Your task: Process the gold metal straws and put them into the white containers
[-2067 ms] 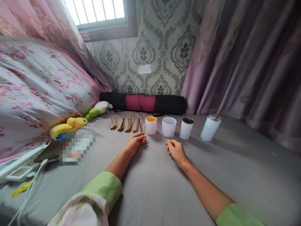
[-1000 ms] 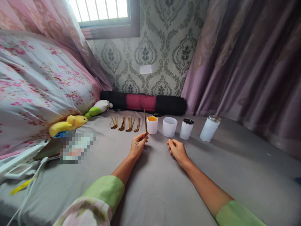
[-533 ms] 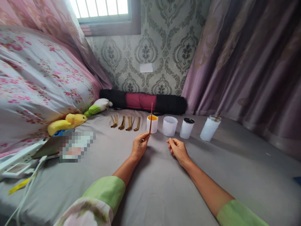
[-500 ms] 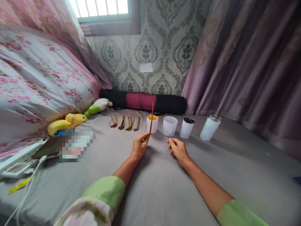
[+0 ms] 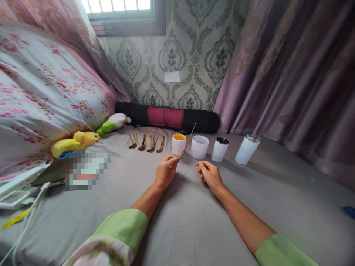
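Observation:
My left hand (image 5: 165, 171) pinches a thin golden stick (image 5: 188, 140) that tilts up and to the right, its tip over the gap between two cups. Beside it, my right hand (image 5: 209, 174) rests on the grey sheet (image 5: 180, 218) with fingers curled and nothing visible in them. Ahead stand a white cup with an orange inside (image 5: 178, 143), a plain white cup (image 5: 199, 146), a white cup with a dark inside (image 5: 220, 149) and a frosted jar (image 5: 246, 149) with a stick in it. Several more golden sticks (image 5: 146, 143) lie in small bundles to the left of the cups.
A floral pillow (image 5: 47, 88) fills the left side, with yellow (image 5: 74, 140) and green-white (image 5: 112, 123) plush toys below it. A black and pink bolster (image 5: 166, 117) lies against the wall. White cables and a power strip (image 5: 16, 192) sit at the near left. Purple curtains (image 5: 291, 74) hang on the right.
My left hand picked one golden stick off the sheet, raised it upright, then leaned it to the right toward the cups. My right hand stayed where it was.

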Demonstrator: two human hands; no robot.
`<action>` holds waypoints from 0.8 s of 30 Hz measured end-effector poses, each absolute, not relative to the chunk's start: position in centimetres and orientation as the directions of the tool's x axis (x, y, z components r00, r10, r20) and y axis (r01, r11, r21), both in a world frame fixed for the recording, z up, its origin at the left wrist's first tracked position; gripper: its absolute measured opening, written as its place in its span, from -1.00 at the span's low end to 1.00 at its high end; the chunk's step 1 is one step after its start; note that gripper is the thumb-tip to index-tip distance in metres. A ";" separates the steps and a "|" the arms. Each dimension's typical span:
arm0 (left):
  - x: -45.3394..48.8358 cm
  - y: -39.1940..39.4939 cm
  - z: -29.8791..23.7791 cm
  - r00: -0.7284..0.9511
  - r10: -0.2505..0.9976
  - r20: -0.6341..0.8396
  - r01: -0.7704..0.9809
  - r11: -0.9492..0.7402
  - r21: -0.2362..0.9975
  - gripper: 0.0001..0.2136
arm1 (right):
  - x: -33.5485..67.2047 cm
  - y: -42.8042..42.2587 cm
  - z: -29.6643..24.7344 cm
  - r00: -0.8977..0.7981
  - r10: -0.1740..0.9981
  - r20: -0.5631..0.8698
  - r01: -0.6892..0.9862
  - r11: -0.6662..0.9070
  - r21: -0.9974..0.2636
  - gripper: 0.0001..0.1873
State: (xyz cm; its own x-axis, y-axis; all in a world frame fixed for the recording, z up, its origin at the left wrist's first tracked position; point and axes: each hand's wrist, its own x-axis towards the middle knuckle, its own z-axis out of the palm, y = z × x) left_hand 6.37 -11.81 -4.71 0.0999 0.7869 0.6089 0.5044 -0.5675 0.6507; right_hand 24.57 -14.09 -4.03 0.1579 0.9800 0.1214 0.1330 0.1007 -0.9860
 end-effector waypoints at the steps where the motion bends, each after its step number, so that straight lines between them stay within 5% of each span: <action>1: 6.4 -11.9 -4.7 0.111 0.787 0.607 0.522 -0.566 0.638 -0.76 | 24.5 -14.1 -4.0 0.158 0.980 0.123 0.126 0.104 -0.987 -0.56; 24: 6.9 -13.2 -3.7 0.459 0.630 0.626 0.735 -0.665 0.130 -0.74 | 24.1 -14.8 -3.1 0.047 0.992 0.115 -0.021 0.116 -0.993 -0.57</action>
State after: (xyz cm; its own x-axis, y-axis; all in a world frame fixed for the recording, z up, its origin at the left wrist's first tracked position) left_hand 6.86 -13.17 -3.72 0.4591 0.6302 0.6262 0.7353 -0.6651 0.1302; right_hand 24.06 -14.75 -3.06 0.0474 0.9922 0.1153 -0.0211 0.1164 -0.9930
